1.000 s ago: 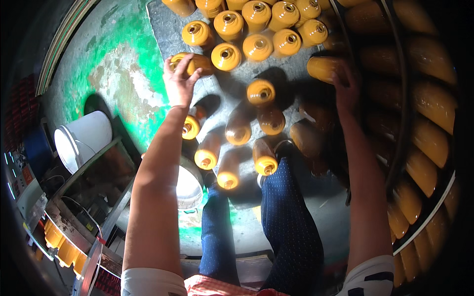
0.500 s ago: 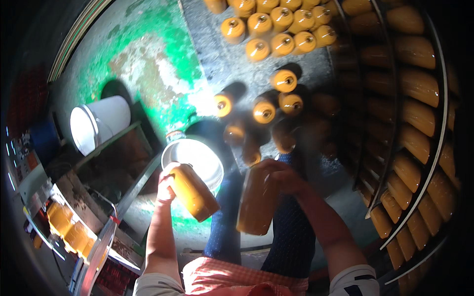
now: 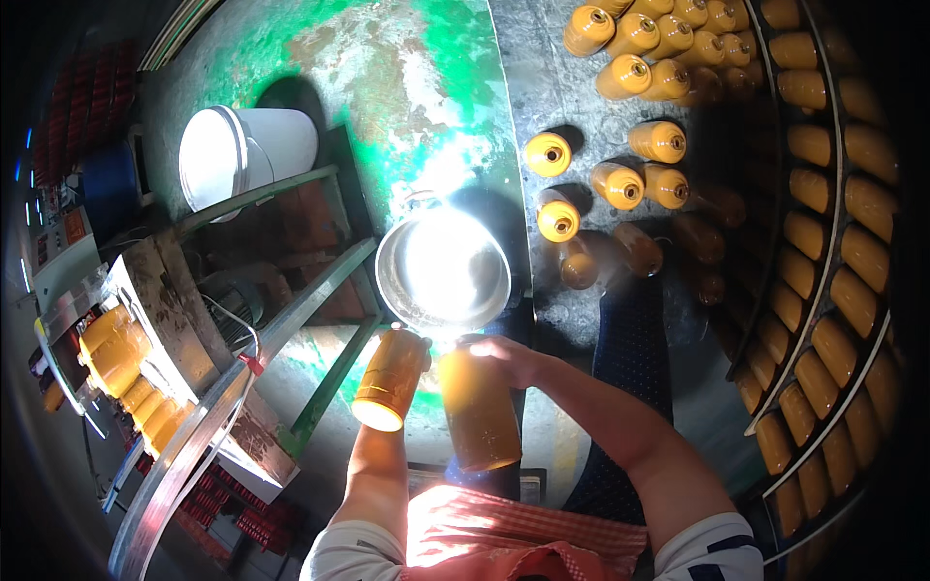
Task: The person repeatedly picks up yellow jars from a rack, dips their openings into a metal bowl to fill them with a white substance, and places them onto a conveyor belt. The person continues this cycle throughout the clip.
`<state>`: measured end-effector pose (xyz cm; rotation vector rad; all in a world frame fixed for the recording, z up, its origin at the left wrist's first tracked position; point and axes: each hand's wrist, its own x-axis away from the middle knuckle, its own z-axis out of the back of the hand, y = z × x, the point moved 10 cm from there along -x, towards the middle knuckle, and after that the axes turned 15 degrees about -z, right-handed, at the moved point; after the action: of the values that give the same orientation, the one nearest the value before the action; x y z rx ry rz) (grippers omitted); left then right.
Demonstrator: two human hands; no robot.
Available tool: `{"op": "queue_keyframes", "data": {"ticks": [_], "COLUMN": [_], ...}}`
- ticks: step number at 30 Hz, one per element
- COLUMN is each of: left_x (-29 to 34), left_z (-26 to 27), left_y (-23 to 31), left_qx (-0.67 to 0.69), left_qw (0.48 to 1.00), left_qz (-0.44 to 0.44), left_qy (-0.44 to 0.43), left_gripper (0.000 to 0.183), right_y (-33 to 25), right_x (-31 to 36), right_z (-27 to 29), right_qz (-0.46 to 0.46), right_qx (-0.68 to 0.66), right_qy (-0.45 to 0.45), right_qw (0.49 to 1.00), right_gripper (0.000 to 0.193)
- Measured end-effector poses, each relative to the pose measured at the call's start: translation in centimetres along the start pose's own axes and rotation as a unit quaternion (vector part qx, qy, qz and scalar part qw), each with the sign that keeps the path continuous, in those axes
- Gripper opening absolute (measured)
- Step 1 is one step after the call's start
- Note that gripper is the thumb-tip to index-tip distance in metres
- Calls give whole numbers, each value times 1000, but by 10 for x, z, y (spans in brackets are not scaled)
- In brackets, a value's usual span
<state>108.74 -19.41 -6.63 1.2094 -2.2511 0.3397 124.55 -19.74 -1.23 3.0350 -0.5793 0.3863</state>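
Observation:
My left hand [image 3: 424, 354] is closed around a yellow-brown glazed bottle [image 3: 387, 380], its pale round base tilted toward me. Most of that hand is hidden behind the bottle. Beside it, my right hand [image 3: 506, 358] grips a second, larger-looking yellow-brown bottle [image 3: 480, 412], holding it by the end nearest the basin, with the other end toward my lap. A round metal basin [image 3: 387, 276] lies just beyond both hands, strong light glaring off its inside. Whether either bottle touches the basin's rim I cannot tell.
Several similar bottles [image 3: 618, 184] stand on the floor ahead right, with a denser group [image 3: 635, 35] farther off. Racks of bottles [image 3: 852, 295] curve along the right. To the left are a white bucket [image 3: 276, 137], a metal frame [image 3: 310, 295] and more yellow-brown bottles [image 3: 116, 358].
The view has swung left, so the surroundings appear farther right. Both bottles have come closer together, and the left one has turned so its base points toward lower left.

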Motion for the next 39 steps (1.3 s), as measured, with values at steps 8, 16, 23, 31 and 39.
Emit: {"op": "queue_keyframes", "data": {"ticks": [8, 16, 23, 31, 39], "left_x": [10, 14, 12, 24, 21], "left_z": [3, -14, 2, -6, -13], "left_y": [13, 21, 38, 57, 47], "left_qx": [55, 81, 24, 7, -127], "left_qw": [997, 993, 996, 989, 987], "left_qz": [5, 19, 41, 64, 38], "left_qy": [-53, -89, -81, -136, -87], "left_gripper": [47, 44, 52, 49, 47], "right_y": [23, 36, 22, 38, 63], "right_x": [-47, -50, -32, -31, 18], "right_z": [-28, -34, -64, -97, -10], "right_qz": [41, 66, 85, 109, 151], "right_qx": [-6, 4, -89, -100, -219], "right_qy": [-48, -41, -43, -13, 99], "right_qw": [998, 997, 991, 989, 959], "right_gripper": [45, 43, 44, 39, 40]}}
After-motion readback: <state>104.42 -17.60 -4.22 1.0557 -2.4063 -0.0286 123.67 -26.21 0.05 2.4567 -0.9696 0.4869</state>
